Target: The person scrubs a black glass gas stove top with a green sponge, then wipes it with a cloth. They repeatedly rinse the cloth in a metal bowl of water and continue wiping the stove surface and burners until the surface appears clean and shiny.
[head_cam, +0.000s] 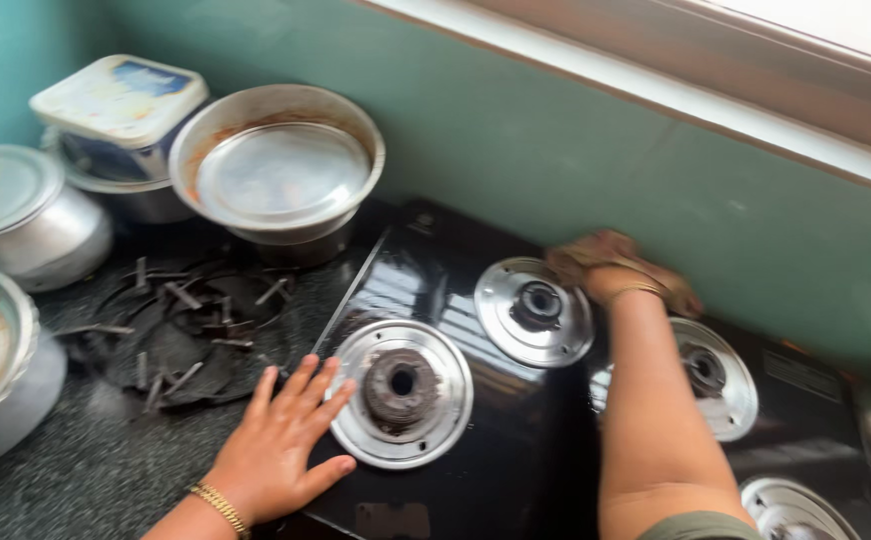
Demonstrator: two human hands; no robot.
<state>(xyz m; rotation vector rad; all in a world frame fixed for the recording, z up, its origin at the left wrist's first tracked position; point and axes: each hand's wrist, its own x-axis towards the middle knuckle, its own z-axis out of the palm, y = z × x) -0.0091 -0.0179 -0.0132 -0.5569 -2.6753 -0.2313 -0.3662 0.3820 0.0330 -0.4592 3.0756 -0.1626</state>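
Across the tabletop [106, 470], the black stove [516, 440] lies hemmed by the far wall. Left hand [281, 440] rests open and flat at its near-left edge; a slip could knock the loose grates [181, 325]. Right hand [611, 270] grips a cloth [581, 250] far back, where room is tight.

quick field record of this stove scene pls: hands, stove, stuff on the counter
left hand: left hand flat, palm down, on the front left edge of the black glass stove, beside the front left burner
right hand: right hand at the stove's back edge by the green wall, pressing a brownish cloth, blurred
pan supports: pan supports off the stove, stacked on the speckled counter
pots: steel bowl with lid; lidded pots at left
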